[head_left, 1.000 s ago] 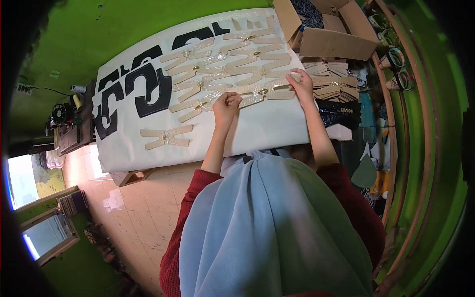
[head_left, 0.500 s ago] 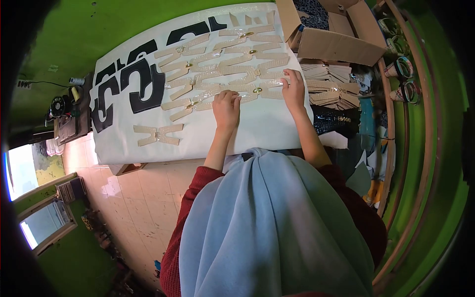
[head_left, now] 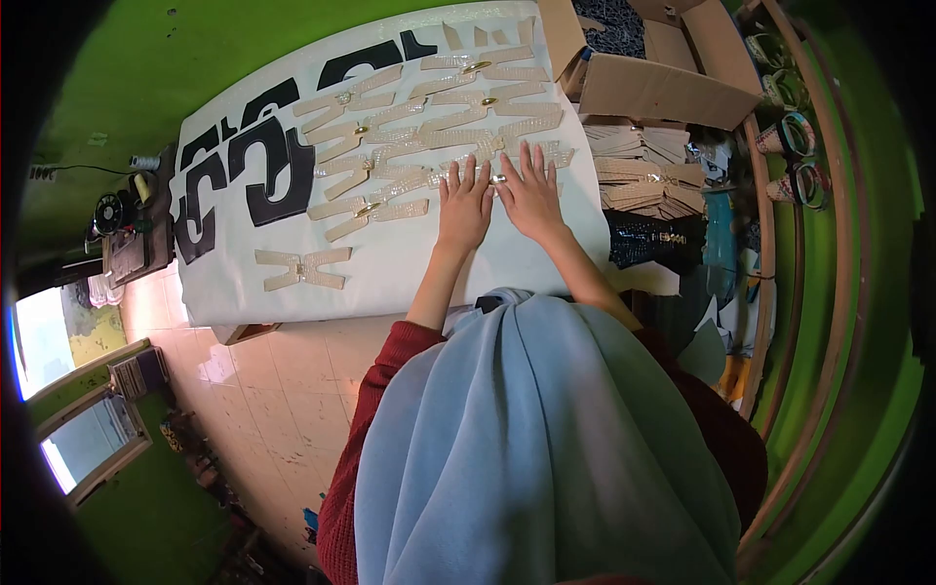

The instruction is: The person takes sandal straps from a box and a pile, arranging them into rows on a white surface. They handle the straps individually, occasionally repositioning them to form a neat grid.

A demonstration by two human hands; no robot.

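Note:
Both hands lie flat, side by side, on a beige X-shaped sandal upper (head_left: 499,179) with a small shiny ornament at its middle. My left hand (head_left: 464,205) covers the upper's left part, its fingers stretched out. On the other side of the ornament, my right hand (head_left: 531,195) rests with its fingers spread over the right part. Much of this upper is hidden beneath them. Several similar uppers, some with gold ornaments, lie in rows around and beyond the hands. A separate beige upper (head_left: 302,269) lies at the front left of the white-covered table (head_left: 390,278).
Black curved pieces (head_left: 271,171) lie on the table's left side. An open cardboard box (head_left: 663,93) stands at the back right, above stacked beige uppers (head_left: 648,185) and a black glossy bundle (head_left: 653,239). Sandals (head_left: 799,183) hang on the right-hand rack.
My right hand has moved left from the upper's right end to beside my left hand. The fingers of both hands have gone from curled to laid out flat on it.

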